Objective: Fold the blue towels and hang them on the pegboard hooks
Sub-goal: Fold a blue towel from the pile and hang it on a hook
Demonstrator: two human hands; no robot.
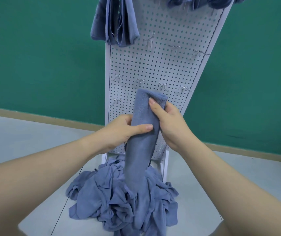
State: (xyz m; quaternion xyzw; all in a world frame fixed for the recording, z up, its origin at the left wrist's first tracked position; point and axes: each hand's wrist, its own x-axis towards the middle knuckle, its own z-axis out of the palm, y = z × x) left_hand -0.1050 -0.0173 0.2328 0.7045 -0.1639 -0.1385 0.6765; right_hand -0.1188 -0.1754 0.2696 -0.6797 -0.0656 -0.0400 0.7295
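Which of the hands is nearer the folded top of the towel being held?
Right. The right hand pinches the held towel just under its folded top, thumb on the fold. The left hand grips it lower, around the middle.

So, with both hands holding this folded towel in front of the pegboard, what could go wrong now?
The folded towel is long, and its lower end seems to hang into the towel pile; lifting could drag loose towels along. The left hand and right hand only pinch it, so the fold may open. The free hooks look small.

Hung towels [117, 23] cropped at top
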